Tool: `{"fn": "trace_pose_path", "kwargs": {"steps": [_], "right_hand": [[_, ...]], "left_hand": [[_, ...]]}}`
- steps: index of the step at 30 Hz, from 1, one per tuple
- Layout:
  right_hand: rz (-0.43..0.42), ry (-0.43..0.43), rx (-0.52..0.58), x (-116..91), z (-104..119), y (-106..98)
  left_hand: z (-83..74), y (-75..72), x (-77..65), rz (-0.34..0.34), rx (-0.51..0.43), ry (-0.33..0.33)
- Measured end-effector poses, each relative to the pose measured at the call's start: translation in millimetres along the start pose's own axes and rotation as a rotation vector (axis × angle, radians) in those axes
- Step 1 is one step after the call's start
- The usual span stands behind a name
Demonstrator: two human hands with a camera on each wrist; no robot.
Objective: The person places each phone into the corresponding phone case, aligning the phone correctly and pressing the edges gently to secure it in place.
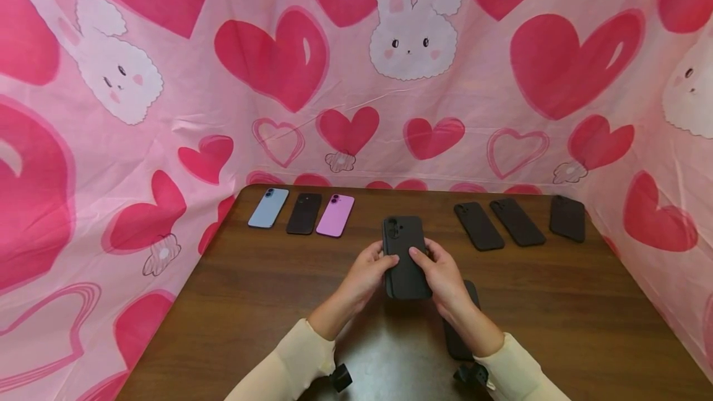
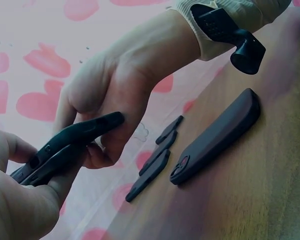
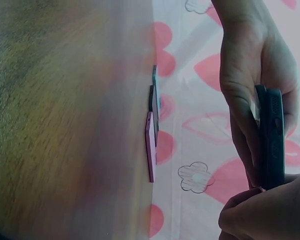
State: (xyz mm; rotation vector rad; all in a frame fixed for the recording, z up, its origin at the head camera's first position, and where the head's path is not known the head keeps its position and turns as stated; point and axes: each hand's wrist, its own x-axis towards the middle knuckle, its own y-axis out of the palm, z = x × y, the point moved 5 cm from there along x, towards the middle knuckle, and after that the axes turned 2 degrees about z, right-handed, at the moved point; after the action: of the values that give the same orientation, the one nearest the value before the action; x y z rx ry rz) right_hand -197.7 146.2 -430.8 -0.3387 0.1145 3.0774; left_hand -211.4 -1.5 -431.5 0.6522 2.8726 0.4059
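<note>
In the head view both hands hold a black phone case (image 1: 408,271) above the middle of the table, its camera cut-out at the upper left. A second dark, phone-shaped slab (image 2: 55,167) lies against it, slightly offset; whether it is a phone cannot be told. My left hand (image 1: 367,270) grips the left edge, thumb across the back. On the right edge, my right hand (image 1: 445,274) grips with its thumb also on the back. Beneath the right forearm lies another black phone-shaped piece (image 1: 457,339), partly hidden, with a camera area (image 2: 181,165) visible in the left wrist view.
At the table's back left lie a light blue phone (image 1: 268,208), a black phone (image 1: 304,214) and a pink phone (image 1: 335,216). Three black cases, a left one (image 1: 479,226), a middle one (image 1: 518,221) and a right one (image 1: 567,218), lie back right. Pink heart-patterned cloth (image 1: 379,141) surrounds the wooden table (image 1: 250,289).
</note>
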Motion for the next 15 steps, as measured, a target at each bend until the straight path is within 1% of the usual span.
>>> {"fn": "trace_pose_path", "kwargs": {"steps": [10, 15], "right_hand": [[-0.019, 0.004, -0.021, -1.9, 2.6, 2.4], [-0.022, 0.008, -0.033, -2.6, 3.0, 2.0]], "left_hand": [[2.9, 2.8, 0.7, -0.009, -0.015, -0.003], [4.3, 3.9, 1.0, 0.005, -0.049, 0.004]]}}
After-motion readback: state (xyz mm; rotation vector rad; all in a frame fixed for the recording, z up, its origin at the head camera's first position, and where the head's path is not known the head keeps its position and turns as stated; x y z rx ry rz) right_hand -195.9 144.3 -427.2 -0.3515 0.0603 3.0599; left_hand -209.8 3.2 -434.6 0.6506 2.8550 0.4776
